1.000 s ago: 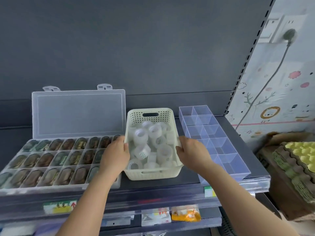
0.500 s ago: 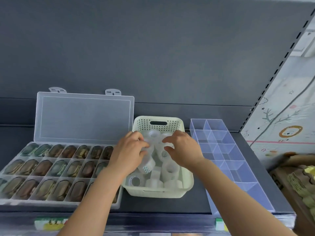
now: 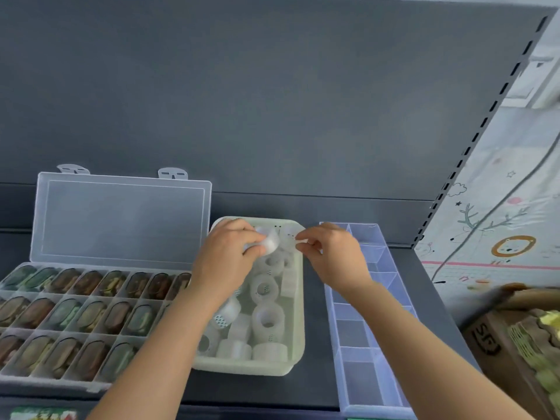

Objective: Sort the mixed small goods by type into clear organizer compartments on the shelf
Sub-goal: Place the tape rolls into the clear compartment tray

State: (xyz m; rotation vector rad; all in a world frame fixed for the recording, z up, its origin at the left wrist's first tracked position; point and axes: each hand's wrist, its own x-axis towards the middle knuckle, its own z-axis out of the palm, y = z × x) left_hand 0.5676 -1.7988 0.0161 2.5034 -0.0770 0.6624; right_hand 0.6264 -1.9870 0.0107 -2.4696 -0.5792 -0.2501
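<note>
On the shelf (image 3: 316, 386), the basket (image 3: 298, 313) of tape rolls (image 3: 266, 319) is set beside the empty clear organizer (image 3: 362, 381), likely for short transfers. Above the basket, one roll (image 3: 270, 244) is gripped by the left hand (image 3: 224, 262), and a second roll (image 3: 289, 234) is seemingly pinched by the right hand (image 3: 336, 259).

Basket (image 3: 298, 338) of tape rolls (image 3: 268, 317) sits mid-shelf; lidded organizer (image 3: 18, 375) left; divided tray (image 3: 360, 386) right.

Soft even daylight, blurred edges
</note>
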